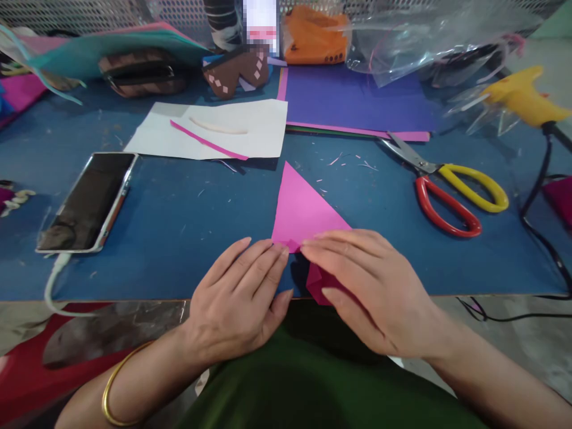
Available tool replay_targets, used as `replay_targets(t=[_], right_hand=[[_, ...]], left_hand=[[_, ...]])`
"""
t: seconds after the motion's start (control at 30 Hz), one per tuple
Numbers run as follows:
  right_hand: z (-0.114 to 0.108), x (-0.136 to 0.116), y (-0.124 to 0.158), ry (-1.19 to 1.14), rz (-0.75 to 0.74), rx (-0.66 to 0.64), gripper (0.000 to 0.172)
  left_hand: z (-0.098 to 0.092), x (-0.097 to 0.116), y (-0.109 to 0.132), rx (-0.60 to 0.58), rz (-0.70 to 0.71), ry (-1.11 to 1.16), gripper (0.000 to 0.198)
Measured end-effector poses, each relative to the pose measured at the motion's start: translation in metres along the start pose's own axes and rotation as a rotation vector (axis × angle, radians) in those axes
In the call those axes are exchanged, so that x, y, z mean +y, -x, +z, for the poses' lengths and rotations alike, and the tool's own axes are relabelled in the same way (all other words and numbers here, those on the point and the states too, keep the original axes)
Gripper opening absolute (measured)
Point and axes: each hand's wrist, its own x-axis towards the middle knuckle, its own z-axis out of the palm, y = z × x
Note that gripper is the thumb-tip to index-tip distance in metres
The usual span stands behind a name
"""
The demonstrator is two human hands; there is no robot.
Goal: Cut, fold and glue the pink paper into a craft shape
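A bright pink sheet of paper [304, 205] lies near the table's front edge, its pointed corner facing away from me. Along its near side runs a small crease. My left hand [241, 292] rests with fingers stretched out flat, their tips touching the paper's lower left edge and the thumb apart. On the other side, my right hand [370, 286] presses its fingertips on the paper by the crease. A darker pink folded part [318, 285] hangs at the table edge between that hand's fingers and thumb, and the palm hides some of it.
Scissors [429, 167] with red and yellow handles lie open at right, below a yellow glue gun [522, 98]. A phone [92, 202] on a cable is at left. Behind are white paper [152, 134] with a pink strip [208, 140], purple sheets [353, 98] and a plastic bag [402, 42].
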Motion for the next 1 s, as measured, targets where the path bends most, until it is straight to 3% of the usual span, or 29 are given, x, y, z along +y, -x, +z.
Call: replay_targets(t=[0.2, 0.47, 0.6, 0.7, 0.77, 0.83, 1.0], right_hand=[[0.009, -0.007, 0.006, 0.226, -0.095, -0.083, 0.048], [0.015, -0.011, 0.006, 0.225, -0.085, -0.072, 0.047], [0.01, -0.005, 0.008, 0.027, -0.037, -0.003, 0.046], [0.006, -0.003, 0.013, -0.173, 0.125, 0.141, 0.041], [0.004, -0.004, 0.017, -0.19, 0.211, 0.228, 0.038], [0.005, -0.005, 0.019, -0.122, 0.169, 0.223, 0.038], [0.01, -0.005, 0.016, 0.097, -0.047, 0.072, 0.042]], left_hand=[[0.0, 0.001, -0.001, 0.001, -0.002, -0.022, 0.035], [0.002, 0.0, 0.0, -0.007, 0.021, 0.032, 0.039], [0.003, 0.002, -0.002, -0.071, 0.024, 0.05, 0.04], [0.003, 0.004, -0.002, -0.079, 0.009, 0.039, 0.042], [0.002, 0.006, -0.002, -0.08, 0.006, 0.035, 0.044], [0.002, 0.006, -0.001, -0.078, 0.006, 0.029, 0.044], [0.004, 0.007, -0.003, -0.113, 0.023, -0.005, 0.044]])
